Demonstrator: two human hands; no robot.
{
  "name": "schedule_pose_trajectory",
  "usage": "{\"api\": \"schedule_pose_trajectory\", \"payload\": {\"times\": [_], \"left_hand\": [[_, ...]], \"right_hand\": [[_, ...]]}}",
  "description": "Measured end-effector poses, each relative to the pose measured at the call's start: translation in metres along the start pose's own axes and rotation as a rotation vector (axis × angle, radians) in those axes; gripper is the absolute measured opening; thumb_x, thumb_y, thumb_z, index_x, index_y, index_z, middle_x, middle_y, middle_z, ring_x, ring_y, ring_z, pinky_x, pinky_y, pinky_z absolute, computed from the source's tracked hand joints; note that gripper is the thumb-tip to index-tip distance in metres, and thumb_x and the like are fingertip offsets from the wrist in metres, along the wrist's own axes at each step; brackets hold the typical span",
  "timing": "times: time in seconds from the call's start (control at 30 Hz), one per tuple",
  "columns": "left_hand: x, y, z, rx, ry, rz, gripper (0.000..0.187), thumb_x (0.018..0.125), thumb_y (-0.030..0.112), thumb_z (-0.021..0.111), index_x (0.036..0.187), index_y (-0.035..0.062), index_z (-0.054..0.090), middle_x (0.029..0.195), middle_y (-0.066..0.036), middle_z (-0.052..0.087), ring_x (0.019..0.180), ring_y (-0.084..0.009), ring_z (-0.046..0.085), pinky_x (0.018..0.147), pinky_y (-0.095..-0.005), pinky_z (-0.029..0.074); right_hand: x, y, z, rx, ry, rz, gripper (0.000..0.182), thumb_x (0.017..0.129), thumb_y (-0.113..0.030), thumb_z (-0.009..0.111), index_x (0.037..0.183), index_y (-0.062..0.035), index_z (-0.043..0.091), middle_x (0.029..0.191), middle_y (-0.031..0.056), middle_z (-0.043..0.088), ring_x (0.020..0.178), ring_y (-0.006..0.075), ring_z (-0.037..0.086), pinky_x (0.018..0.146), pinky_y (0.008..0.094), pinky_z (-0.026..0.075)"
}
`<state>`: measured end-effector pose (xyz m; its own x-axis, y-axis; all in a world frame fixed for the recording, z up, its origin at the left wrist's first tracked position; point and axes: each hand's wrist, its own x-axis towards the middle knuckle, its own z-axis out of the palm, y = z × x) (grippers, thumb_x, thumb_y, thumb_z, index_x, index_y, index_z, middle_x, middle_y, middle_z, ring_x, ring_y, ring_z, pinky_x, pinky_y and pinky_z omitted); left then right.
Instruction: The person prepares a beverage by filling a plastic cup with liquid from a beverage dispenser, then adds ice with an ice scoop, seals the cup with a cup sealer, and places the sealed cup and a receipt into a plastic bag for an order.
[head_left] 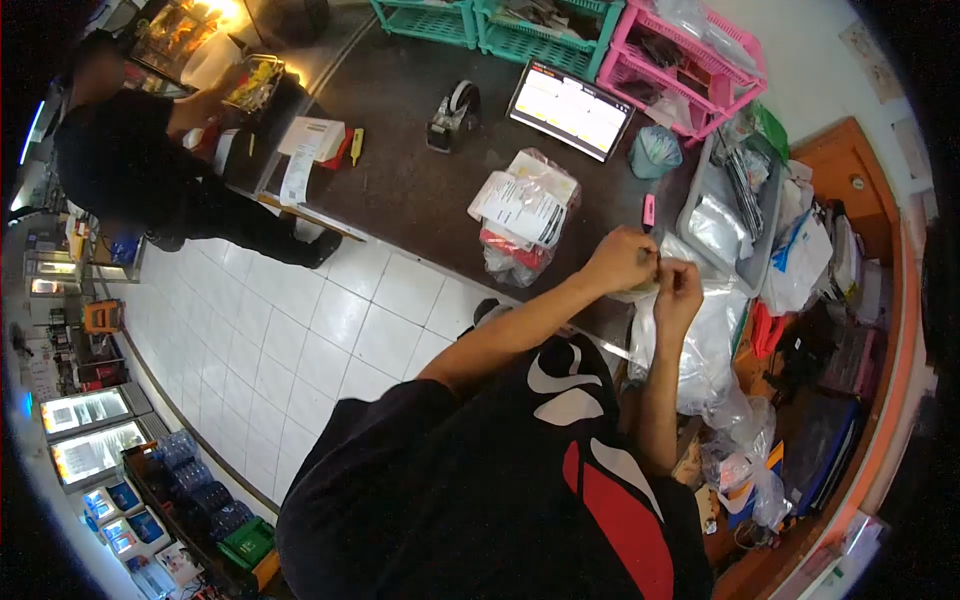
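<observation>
My left hand and my right hand meet over the right end of the dark counter, fingertips close together. Both are closed in a pinch; whatever lies between the fingers is too small to make out. Clear plastic bags spread just below and beside them. A pink highlighter lies just beyond my left hand. To the left on the counter rests a clear-wrapped package with a printed receipt on top.
Behind are a tablet, a tape dispenser, a small lined bin, pink baskets and green baskets. A grey tub of plastic bags stands right. Another person works at the far left.
</observation>
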<state>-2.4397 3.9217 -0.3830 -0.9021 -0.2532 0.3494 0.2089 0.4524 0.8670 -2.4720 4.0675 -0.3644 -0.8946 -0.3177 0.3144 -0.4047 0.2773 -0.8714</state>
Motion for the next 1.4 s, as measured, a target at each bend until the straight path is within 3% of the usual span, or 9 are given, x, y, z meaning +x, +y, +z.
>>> {"api": "schedule_pose_trajectory", "payload": {"times": [0.13,0.17,0.5,0.57,0.67,0.8,0.97,1.17,1.4], "left_hand": [[-0.010,0.006,-0.010,-0.129,-0.121,-0.095,0.017,0.077,0.015,0.064,0.090,0.0042,0.066,0.088,-0.017,0.065,0.081,-0.0368,0.062,0.075,-0.0412,0.049],[-0.011,0.009,-0.012,-0.188,0.008,0.040,0.016,0.078,0.013,0.063,0.089,0.0031,0.066,0.085,-0.019,0.064,0.081,-0.0376,0.061,0.074,-0.0414,0.048],[-0.015,0.002,-0.030,-0.080,-0.056,0.233,0.013,0.084,0.011,0.063,0.090,0.0005,0.068,0.084,-0.017,0.066,0.081,-0.0330,0.062,0.073,-0.0402,0.049],[-0.015,0.004,-0.029,-0.104,-0.049,0.162,0.014,0.084,0.010,0.063,0.091,-0.0005,0.068,0.085,-0.017,0.066,0.080,-0.0318,0.063,0.072,-0.0386,0.049],[-0.014,0.009,-0.028,-0.131,-0.079,0.149,0.014,0.084,0.009,0.063,0.092,-0.0018,0.068,0.087,-0.017,0.067,0.080,-0.0287,0.064,0.070,-0.0350,0.049],[-0.011,0.020,-0.029,-0.118,-0.090,0.088,0.015,0.083,0.006,0.065,0.094,-0.0025,0.068,0.089,-0.016,0.067,0.079,-0.0247,0.066,0.067,-0.0305,0.049],[-0.010,0.022,-0.021,-0.258,-0.038,-0.066,0.008,0.082,0.004,0.068,0.088,-0.0014,0.069,0.084,-0.012,0.067,0.079,-0.0186,0.066,0.072,-0.0288,0.050],[0.003,0.026,-0.035,-0.238,-0.158,-0.176,0.010,0.083,0.004,0.068,0.091,-0.0017,0.067,0.083,-0.007,0.065,0.079,-0.0112,0.062,0.071,-0.0256,0.049],[0.000,0.013,-0.035,-0.439,-0.079,-0.249,0.008,0.085,0.005,0.068,0.088,-0.0005,0.064,0.083,-0.003,0.064,0.077,-0.0078,0.058,0.071,-0.0240,0.048]], "right_hand": [[0.023,-0.019,-0.003,-0.052,-0.068,-0.037,0.007,0.088,-0.003,0.061,0.084,0.0020,0.059,0.077,0.0079,0.065,0.070,0.0117,0.061,0.064,0.0263,0.049],[0.026,-0.022,-0.001,-0.067,-0.085,-0.042,0.008,0.089,-0.003,0.062,0.083,0.0019,0.059,0.075,0.0072,0.064,0.068,0.0109,0.060,0.063,0.0256,0.049],[0.018,-0.033,0.007,0.377,-0.001,0.146,0.013,0.088,-0.011,0.067,0.087,0.0018,0.063,0.074,0.0039,0.063,0.065,0.0089,0.057,0.062,0.0222,0.046],[0.010,-0.035,0.010,0.479,0.011,0.157,0.015,0.087,-0.010,0.067,0.097,0.0021,0.067,0.081,0.0031,0.062,0.072,0.0094,0.057,0.066,0.0221,0.046],[0.001,-0.020,0.005,0.170,-0.101,-0.019,0.015,0.085,-0.008,0.068,0.098,0.0002,0.070,0.087,0.0022,0.060,0.076,0.0096,0.056,0.068,0.0222,0.045],[-0.005,-0.002,0.005,0.409,-0.018,0.126,0.010,0.082,-0.006,0.071,0.090,-0.0002,0.071,0.084,0.0012,0.058,0.075,0.0083,0.054,0.068,0.0209,0.041],[-0.004,0.005,0.012,0.454,0.028,0.130,0.024,0.081,-0.008,0.073,0.070,0.0006,0.053,0.073,-0.0016,0.049,0.068,0.0068,0.044,0.063,0.0223,0.037],[0.001,-0.012,0.006,0.342,-0.065,0.048,0.019,0.081,-0.008,0.073,0.073,-0.0001,0.058,0.075,0.0002,0.054,0.069,0.0079,0.046,0.064,0.0226,0.038],[0.002,0.008,0.008,0.593,-0.089,0.274,0.008,0.084,-0.008,0.069,0.086,-0.0020,0.064,0.081,-0.0013,0.061,0.075,0.0071,0.052,0.070,0.0224,0.041]]}}
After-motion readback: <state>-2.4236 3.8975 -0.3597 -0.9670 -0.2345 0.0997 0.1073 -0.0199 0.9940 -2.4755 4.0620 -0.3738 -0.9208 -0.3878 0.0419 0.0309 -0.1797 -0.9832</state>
